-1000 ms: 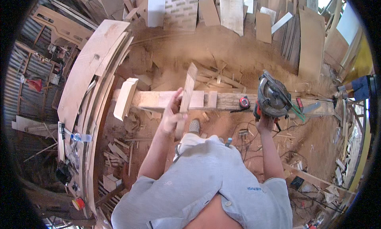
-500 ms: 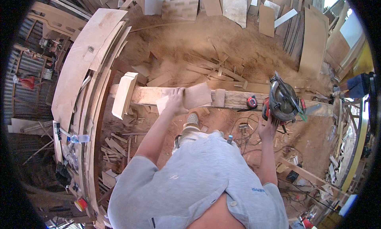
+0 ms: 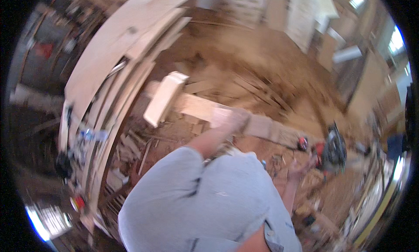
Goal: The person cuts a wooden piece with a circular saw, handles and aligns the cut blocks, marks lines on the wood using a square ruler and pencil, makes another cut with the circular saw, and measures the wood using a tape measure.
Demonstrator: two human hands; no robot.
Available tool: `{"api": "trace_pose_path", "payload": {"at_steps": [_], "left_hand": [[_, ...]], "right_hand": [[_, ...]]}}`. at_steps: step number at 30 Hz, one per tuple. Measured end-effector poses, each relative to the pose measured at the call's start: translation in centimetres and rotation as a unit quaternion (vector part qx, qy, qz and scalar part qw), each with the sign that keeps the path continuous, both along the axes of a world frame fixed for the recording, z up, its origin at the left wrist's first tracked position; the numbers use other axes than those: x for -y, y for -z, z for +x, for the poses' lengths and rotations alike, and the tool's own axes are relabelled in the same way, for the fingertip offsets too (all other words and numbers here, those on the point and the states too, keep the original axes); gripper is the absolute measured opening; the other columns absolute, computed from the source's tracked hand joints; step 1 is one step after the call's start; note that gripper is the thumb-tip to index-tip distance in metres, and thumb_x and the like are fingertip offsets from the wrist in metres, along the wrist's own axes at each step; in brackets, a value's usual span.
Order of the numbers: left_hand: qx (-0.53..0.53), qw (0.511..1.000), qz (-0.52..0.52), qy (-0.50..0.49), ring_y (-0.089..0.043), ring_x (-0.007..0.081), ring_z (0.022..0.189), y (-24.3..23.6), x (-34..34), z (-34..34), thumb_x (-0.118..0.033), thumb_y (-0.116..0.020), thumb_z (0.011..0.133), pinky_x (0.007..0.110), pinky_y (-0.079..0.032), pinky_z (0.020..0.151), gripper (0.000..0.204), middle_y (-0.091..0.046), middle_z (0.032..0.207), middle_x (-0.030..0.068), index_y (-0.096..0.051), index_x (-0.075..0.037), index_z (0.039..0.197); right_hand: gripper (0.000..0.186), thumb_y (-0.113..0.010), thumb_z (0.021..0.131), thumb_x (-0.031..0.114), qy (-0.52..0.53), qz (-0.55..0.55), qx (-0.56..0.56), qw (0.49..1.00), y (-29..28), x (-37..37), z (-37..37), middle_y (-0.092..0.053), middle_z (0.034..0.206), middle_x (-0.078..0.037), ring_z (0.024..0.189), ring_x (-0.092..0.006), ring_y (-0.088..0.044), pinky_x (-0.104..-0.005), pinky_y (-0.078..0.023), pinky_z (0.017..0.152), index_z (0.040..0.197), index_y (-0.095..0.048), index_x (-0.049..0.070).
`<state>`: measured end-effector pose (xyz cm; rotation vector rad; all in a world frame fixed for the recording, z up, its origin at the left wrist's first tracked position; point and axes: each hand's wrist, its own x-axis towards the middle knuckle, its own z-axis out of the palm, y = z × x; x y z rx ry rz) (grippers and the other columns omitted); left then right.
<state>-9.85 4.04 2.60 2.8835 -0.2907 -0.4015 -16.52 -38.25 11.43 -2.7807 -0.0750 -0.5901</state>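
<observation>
My left hand lies closed over a flat piece of wood on a long beam. A paler part shows on the hand's other side. My right hand reaches to the near side of a circular saw with a dark guard and red body. Motion blur hides whether its fingers grip the saw. A red and black tape measure sits on the beam between my hands. Toward the beam's left end, a pale wooden block lies across it.
A tall stack of boards curves along the left, with a clear plastic bottle on it. Sawdust and offcuts cover the ground beyond the beam. Panels lean at the back. Scrap wood litters the near left.
The whole view has swung and tilted, so the beam now slopes down to the right and everything is blurred. My left hand stays at the wood piece, my right hand beside the saw.
</observation>
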Motion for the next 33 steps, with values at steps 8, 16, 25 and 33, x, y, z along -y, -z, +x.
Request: {"api": "trace_pose_path", "payload": {"at_steps": [8,16,25,33], "left_hand": [[-0.072,0.997,-0.009,-0.005,-0.061,0.0296,0.133,1.4,1.9,5.5,-0.028,-0.055,0.106,0.055,-0.047,0.104,0.037,-0.069,0.134,0.0067,-0.064,-0.020,0.141],[-0.049,0.993,0.094,0.060,-0.052,0.0326,0.141,-0.9,0.4,4.2,-0.042,-0.080,0.086,0.053,-0.039,0.115,0.093,-0.056,0.148,0.0103,-0.037,-0.018,0.165],[-0.112,0.981,0.021,-0.157,-0.048,0.0375,0.143,-0.5,-1.3,-6.4,-0.053,-0.099,0.055,0.055,-0.037,0.120,0.137,-0.052,0.149,0.0209,-0.031,-0.006,0.165],[-0.114,0.878,-0.037,-0.463,-0.046,0.0405,0.145,-8.3,-7.2,-20.2,-0.054,-0.100,0.055,0.056,-0.039,0.121,0.143,-0.051,0.151,0.0244,-0.025,-0.002,0.166]], "right_hand": [[0.086,-0.079,0.085,0.010,-0.123,0.021,-0.055,0.991,0.2,-9.2,1.1,-0.034,0.168,-0.030,0.158,-0.0472,-0.030,-0.0578,-0.027,0.130,0.161,-0.040,0.005],[0.078,-0.078,0.082,0.008,-0.124,0.067,-0.101,0.985,-0.1,-10.7,3.5,-0.037,0.165,-0.033,0.158,-0.0491,-0.031,-0.0580,-0.025,0.131,0.153,-0.048,0.001],[0.080,-0.077,0.083,0.012,-0.169,0.079,-0.172,0.967,3.5,-5.2,-1.2,-0.039,0.163,-0.034,0.156,-0.0499,-0.033,-0.0579,-0.026,0.130,0.156,-0.045,0.000],[0.073,-0.079,0.083,0.014,-0.273,0.071,-0.159,0.946,7.0,-6.3,0.2,-0.047,0.155,-0.032,0.148,-0.0502,-0.042,-0.0580,-0.036,0.124,0.149,-0.051,0.001]]}}
